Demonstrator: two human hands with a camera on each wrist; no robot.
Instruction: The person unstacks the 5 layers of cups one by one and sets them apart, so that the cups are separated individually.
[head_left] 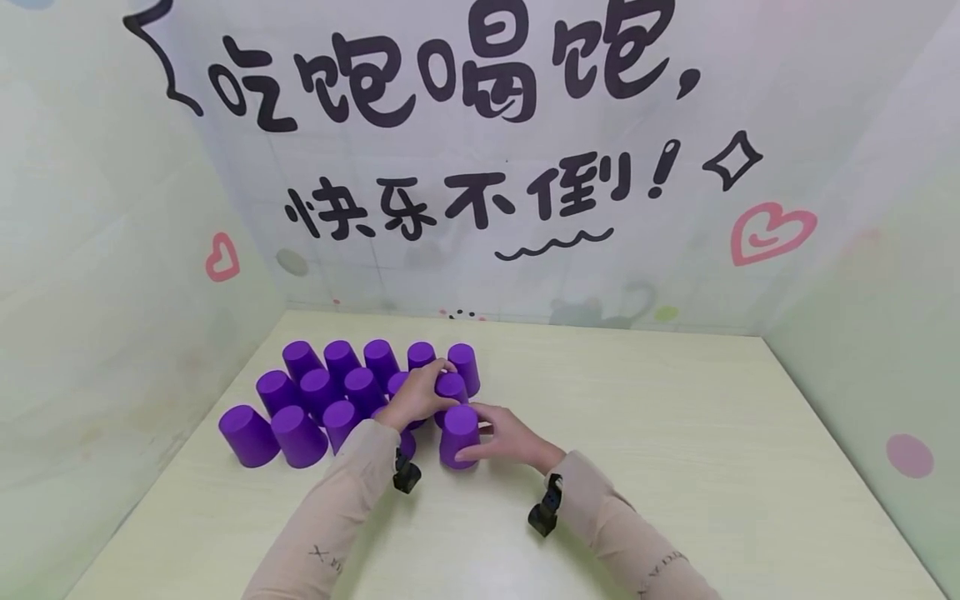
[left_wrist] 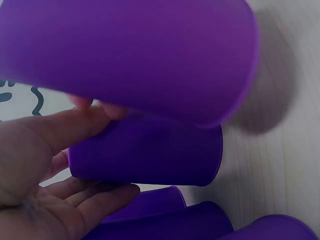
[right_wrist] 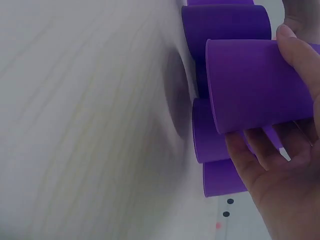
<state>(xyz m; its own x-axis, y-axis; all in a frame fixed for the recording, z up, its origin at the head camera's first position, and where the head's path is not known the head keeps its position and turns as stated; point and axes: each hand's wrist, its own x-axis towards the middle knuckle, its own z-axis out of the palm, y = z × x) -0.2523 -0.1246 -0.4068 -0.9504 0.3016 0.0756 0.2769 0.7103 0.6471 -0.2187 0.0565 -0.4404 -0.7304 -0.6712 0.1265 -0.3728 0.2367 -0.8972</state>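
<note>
My right hand (head_left: 513, 435) grips an upside-down purple cup (head_left: 459, 437) at the front right of the group. In the right wrist view, thumb and fingers lie on opposite sides of this held cup (right_wrist: 260, 85), and its rim hangs a little above its shadow. Just behind it, my left hand (head_left: 416, 396) has thumb and fingers around another upside-down purple cup (head_left: 452, 387). The left wrist view shows that darker cup (left_wrist: 150, 155) between the left thumb and fingers, partly hidden by the right hand's cup. The left forearm hides some cups in the head view.
Several upside-down purple cups (head_left: 321, 390) stand in rows on the left of the pale table (head_left: 637, 433). A purple cup (head_left: 463, 367) stands at the back right of the rows. Printed cloth walls (head_left: 480, 283) enclose the table's back and sides.
</note>
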